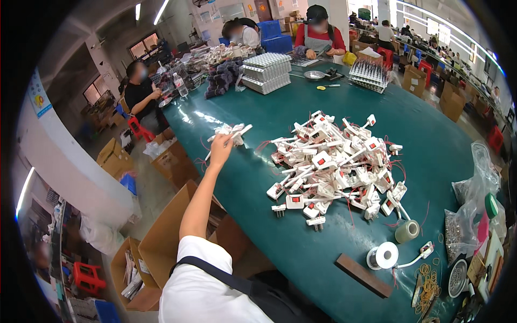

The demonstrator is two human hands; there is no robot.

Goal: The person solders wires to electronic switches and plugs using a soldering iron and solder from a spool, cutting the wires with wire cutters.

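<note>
My left hand (221, 149) reaches out over the left side of the green table, its fingers closed on a white plug piece (242, 131). A few more white pieces with thin red wires lie right beside these fingers. To the right is a large heap of white plug pieces (334, 167), many with red rocker switches, metal prongs, short white necks and loose red wires. One single plug piece (426, 249) lies apart, near a white spool (382, 255). My right hand is not in view.
The green table (253, 199) holds a brown bar (363, 275), a tape roll (407, 231), rubber bands (428, 285), plastic bags (471, 199) and stacked metallic trays (266, 72). Cardboard boxes (167, 237) stand below its left edge. Co-workers (318, 40) sit along the far side.
</note>
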